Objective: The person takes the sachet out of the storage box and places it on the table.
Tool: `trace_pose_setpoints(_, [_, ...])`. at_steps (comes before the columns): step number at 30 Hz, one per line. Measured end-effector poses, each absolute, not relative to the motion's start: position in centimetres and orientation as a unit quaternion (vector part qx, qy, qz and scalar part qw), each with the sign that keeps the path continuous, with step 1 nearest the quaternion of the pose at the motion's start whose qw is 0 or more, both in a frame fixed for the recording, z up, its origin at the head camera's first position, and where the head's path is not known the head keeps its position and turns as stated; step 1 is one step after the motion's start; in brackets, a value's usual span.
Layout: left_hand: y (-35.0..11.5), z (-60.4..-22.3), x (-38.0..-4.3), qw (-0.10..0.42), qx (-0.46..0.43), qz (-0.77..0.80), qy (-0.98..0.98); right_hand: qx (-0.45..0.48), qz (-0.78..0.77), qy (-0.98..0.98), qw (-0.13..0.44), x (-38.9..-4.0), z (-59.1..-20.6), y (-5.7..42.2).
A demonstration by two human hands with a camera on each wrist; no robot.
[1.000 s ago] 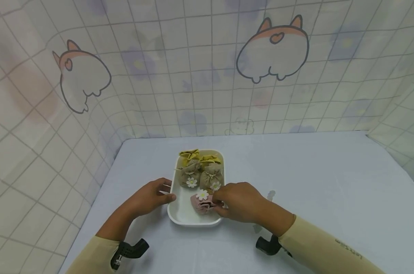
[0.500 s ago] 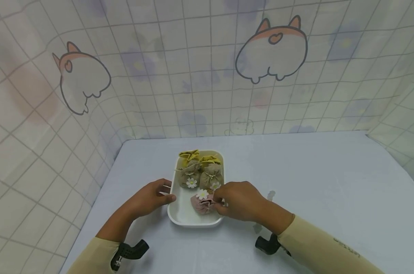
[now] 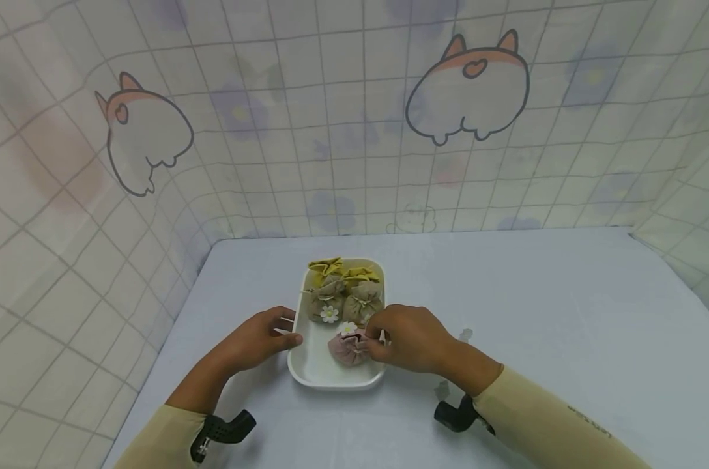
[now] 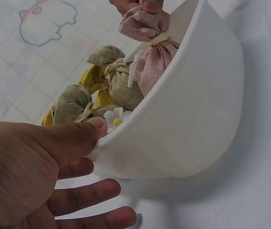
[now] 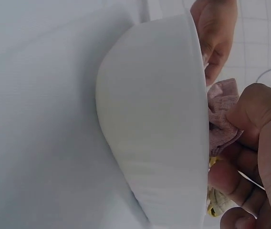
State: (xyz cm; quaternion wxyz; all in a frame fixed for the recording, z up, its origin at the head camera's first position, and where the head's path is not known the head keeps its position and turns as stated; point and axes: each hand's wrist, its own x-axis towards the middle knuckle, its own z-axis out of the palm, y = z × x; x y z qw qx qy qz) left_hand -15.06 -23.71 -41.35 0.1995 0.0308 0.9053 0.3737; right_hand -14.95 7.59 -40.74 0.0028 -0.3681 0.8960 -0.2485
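Observation:
A white plastic tray [image 3: 313, 374] holds several small tied cloth sachets. My right hand [image 3: 410, 339] reaches over the tray's right side and pinches the gathered top of a pink sachet [image 3: 345, 350], which has a white daisy on it. In the right wrist view, thumb and finger grip its pink cloth [image 5: 221, 114]. At the tray's left wall, my left hand [image 3: 255, 342] touches the rim with its thumb. Its other fingers extend loosely outside the wall in the left wrist view. Behind the pink sachet sit two beige sachets [image 3: 363, 306] with daisies.
Yellow cloth tops [image 3: 326, 266] show at the tray's far end. The tray stands on a table with a pale cloth [image 3: 536, 326]. A tile-patterned curtain [image 3: 354, 130] hangs behind and on both sides. Black wrist mounts [image 3: 228, 428] sit on both forearms.
My right hand has shifted slightly up, and the pink sachet has turned a little in its pinch, its daisy moving away from me. The left hand and tray stay in place.

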Motion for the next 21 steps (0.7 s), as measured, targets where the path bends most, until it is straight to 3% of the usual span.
trace_pose_setpoints(21, [-23.8,-41.6,-15.1,0.194,0.028,0.377,0.905,-0.350,-0.273,0.896,-0.011,-15.5,-39.3,6.8])
